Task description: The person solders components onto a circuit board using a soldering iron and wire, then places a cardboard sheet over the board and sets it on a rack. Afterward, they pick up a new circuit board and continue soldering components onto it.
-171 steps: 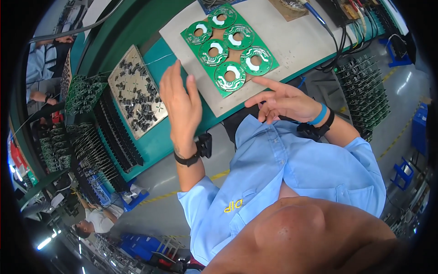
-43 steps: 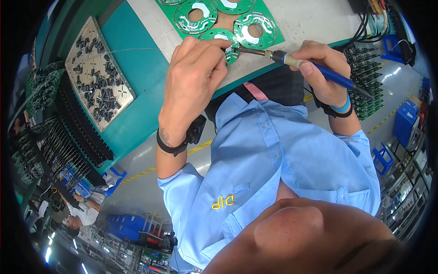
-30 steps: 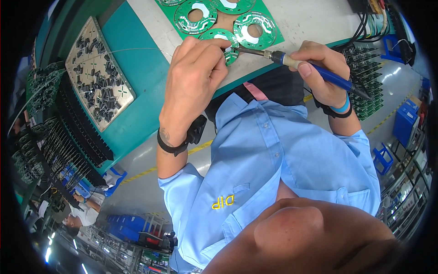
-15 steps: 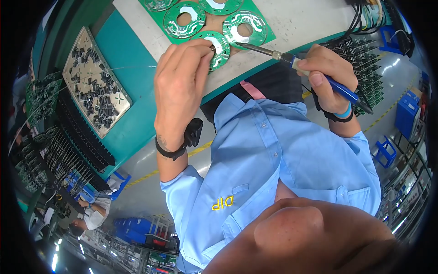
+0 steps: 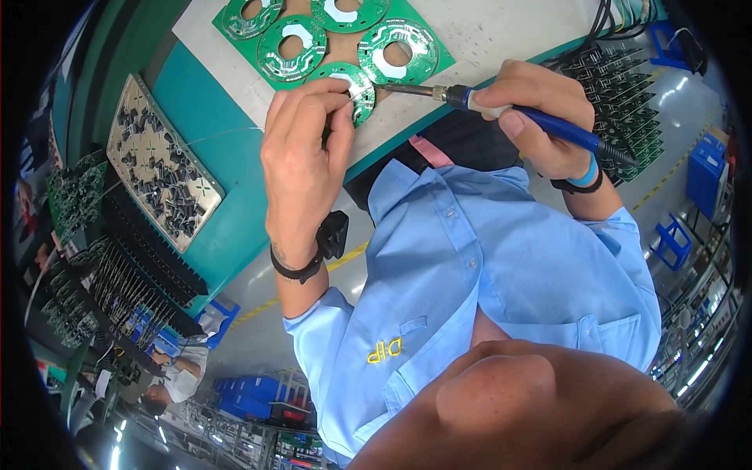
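Observation:
A panel of round green circuit boards with holes in their middles lies on the work surface. My left hand (image 5: 301,153) is over the nearest round board (image 5: 362,98), covering part of it. Its thumb and forefinger pinch a thin solder wire (image 5: 227,134), which trails off to the left. From the right, my right hand (image 5: 540,117) grips a soldering iron (image 5: 564,131) by its blue handle. The iron's tip is at the nearest board's upper right edge, close to the right-hand round board (image 5: 415,66); exact contact is too small to tell.
To the left, a pale tray (image 5: 129,168) holds many small black components on the green bench (image 5: 211,102). Beyond it stand rows of dark racks (image 5: 153,227). Stacked green boards (image 5: 619,117) and cables (image 5: 607,23) are at the right. A co-worker (image 5: 184,376) is at lower left.
The iron's tip has shifted left and slightly down toward the nearest board, and the iron lies flatter. The boards appear slightly further left in view. Both hands keep their grips.

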The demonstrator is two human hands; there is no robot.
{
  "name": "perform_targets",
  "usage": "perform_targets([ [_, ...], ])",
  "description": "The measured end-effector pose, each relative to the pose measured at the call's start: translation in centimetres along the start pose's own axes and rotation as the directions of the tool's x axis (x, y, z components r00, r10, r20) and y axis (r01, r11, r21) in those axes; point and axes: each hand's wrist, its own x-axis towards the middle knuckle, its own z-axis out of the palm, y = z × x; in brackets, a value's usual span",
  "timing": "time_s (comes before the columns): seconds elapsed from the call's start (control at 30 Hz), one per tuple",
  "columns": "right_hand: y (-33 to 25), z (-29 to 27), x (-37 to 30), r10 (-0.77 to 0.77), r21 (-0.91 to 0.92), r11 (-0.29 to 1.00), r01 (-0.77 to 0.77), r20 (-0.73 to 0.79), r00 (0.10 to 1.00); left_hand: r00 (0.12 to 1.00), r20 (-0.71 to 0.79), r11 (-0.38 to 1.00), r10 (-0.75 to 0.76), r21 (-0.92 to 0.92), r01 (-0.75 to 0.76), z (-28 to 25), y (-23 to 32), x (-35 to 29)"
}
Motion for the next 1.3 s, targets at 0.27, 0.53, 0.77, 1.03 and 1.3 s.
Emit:
perform_targets([
  [0.27, 0.1, 0.0, 0.4, 0.019, 0.024, 1.000, -0.019, -0.001, 1.000, 1.000, -0.004, 1.000, -0.004, -0.031, 0.004, 0.1, 0.0, 0.0],
  [0.53, 0.1, -0.2, 0.7, -0.085, 0.026, 0.996, 0.086, -0.060, 0.995, 1.000, 0.008, 0.999, 0.016, -0.047, -0.015, 0.0, -0.3, 0.1],
  [0.77, 0.0, -0.3, 0.3, -0.085, -0.008, 0.996, 0.085, 0.068, 0.994, 0.997, 0.024, 0.997, 0.078, -0.001, -0.078, -0.3, -0.4, 0.7],
  [1.03, 0.1, 0.3, 0.2, -0.093, -0.047, 0.994, 0.096, 0.066, 0.994, 0.996, 0.057, 0.997, 0.074, 0.004, -0.075, -0.5, -0.3, 1.0],
  [1.3, -1.0, 1.2, 0.5, -0.175, -0.152, 0.972, 0.182, 0.060, 0.983, 0.995, 0.042, 0.996, 0.087, -0.005, -0.087, -0.3, -0.5, 1.0],
])
